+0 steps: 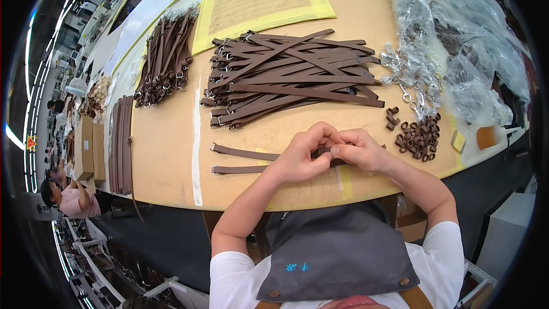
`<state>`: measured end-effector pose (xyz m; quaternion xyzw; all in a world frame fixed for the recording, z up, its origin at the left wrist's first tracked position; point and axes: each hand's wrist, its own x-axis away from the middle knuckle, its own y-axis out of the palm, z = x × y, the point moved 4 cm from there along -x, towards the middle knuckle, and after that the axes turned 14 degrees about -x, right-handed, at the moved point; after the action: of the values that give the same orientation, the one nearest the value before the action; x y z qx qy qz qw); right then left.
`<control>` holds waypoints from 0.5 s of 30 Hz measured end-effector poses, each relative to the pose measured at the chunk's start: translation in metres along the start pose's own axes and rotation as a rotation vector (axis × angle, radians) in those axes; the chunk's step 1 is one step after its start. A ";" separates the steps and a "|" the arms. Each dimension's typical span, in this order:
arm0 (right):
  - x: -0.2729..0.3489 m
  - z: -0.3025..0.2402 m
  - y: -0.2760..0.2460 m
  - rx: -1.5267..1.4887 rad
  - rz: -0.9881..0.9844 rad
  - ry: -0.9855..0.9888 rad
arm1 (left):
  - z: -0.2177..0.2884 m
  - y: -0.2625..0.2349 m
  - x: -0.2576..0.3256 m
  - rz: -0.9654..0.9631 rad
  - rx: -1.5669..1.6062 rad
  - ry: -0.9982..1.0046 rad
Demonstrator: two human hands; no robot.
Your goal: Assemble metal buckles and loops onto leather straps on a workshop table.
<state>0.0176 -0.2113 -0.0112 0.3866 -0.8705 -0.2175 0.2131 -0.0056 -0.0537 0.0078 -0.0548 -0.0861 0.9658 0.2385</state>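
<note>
At the front of the table, my left hand [309, 153] and my right hand [361, 150] meet with fingers and thumbs pinched on a brown strap [321, 151]. The fingers hide most of the part being gripped. Two buckled strap ends stick out to the left of my left hand: an upper strap [243, 153] and a lower strap [237, 170], lying side by side. Which of them my fingers grip, I cannot tell. Beyond my hands lies a large pile of brown buckled straps [286, 74]. Small brown loops [417, 137] are heaped to the right of my right hand.
Metal snap hooks [413, 77] and clear plastic bags [486, 63] cover the right side. A buckled bundle [166, 57] and plain strips [120, 146] lie left. A yellow-edged board [263, 3] is at the back. A glue bottle [490, 136] stands near the right edge.
</note>
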 end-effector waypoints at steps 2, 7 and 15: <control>-0.002 -0.009 -0.003 0.067 -0.031 0.032 | 0.001 -0.006 -0.001 -0.020 0.021 -0.023; 0.002 -0.023 -0.004 0.391 -0.042 -0.001 | 0.001 -0.016 0.000 -0.084 -0.042 -0.187; 0.003 -0.009 -0.006 0.297 -0.072 -0.040 | -0.015 -0.001 0.002 -0.100 0.027 -0.229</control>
<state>0.0242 -0.2188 -0.0067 0.4405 -0.8827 -0.1018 0.1281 -0.0042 -0.0496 -0.0068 0.0635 -0.1021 0.9537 0.2758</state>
